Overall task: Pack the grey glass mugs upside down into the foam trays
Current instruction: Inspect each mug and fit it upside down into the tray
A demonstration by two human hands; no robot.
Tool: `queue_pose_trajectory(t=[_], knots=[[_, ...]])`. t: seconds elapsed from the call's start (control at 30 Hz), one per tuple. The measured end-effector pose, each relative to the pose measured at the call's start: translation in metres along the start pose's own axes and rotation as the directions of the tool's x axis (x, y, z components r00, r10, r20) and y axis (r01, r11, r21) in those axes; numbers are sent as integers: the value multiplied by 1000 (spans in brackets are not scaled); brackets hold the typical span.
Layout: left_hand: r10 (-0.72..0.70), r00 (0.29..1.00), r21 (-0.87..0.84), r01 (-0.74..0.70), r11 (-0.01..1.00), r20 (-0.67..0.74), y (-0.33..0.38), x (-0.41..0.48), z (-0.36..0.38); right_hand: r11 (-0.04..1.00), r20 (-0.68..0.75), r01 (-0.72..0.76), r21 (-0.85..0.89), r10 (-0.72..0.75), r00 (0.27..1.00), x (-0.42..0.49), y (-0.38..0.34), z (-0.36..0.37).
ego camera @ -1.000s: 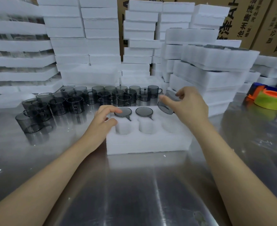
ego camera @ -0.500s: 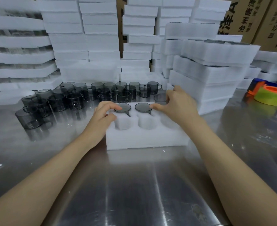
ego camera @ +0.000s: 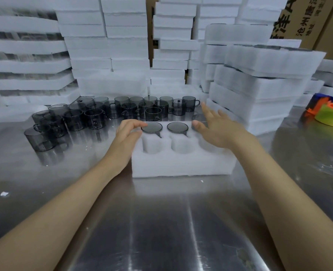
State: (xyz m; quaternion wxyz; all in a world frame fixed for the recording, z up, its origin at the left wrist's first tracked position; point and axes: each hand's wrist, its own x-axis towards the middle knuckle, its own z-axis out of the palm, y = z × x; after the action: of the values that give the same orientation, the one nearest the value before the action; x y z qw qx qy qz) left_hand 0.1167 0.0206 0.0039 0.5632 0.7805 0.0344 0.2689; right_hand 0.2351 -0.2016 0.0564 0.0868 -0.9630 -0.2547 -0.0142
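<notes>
Left fingers (ego camera: 133, 124) grip foam tray (ego camera: 181, 165), right fingers (ego camera: 207, 112) spread; loose mugs (ego camera: 94, 118) crowd behind.

Steel worktop (ego camera: 161, 222), one foam tray (ego camera: 181, 165) at centre. Back row: two grey mugs seated base-up, left mug (ego camera: 152, 127) and middle mug (ego camera: 177, 127); a third mug (ego camera: 198, 116) at the right is mostly hidden. Left hand (ego camera: 129, 132) holds the tray's far-left corner, fingers bent over the top, tips at the left mug's base. Right hand (ego camera: 218, 130) spread flat above the right back pocket, fingers straight. Loose mugs (ego camera: 95, 118) upright behind-left. Foam stacks (ego camera: 126, 45) beyond; tape roll (ego camera: 332, 116) far right.
</notes>
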Motion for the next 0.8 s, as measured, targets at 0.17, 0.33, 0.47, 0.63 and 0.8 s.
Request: queue_pose_trajectory(t=[0.17,0.33,0.47,0.63,0.8], knots=[[-122,989,29,125,992,-90,-9,9,-3,992,124,18,129,-34,992,8,4,-8],[-118,992,78,121,990,-46,-14,9,-4,972,101,97,215,-121,987,6,15,-6],[-145,989,56,146,988,-22,-15,10,-5,926,-24,128,355,-128,991,1,11,3],[-128,992,66,128,990,-11,-16,9,-6,928,-3,93,361,-99,995,-1,12,-3],[-118,993,88,117,989,7,-15,8,-8,775,-160,38,630,82,984,-14,33,-20]])
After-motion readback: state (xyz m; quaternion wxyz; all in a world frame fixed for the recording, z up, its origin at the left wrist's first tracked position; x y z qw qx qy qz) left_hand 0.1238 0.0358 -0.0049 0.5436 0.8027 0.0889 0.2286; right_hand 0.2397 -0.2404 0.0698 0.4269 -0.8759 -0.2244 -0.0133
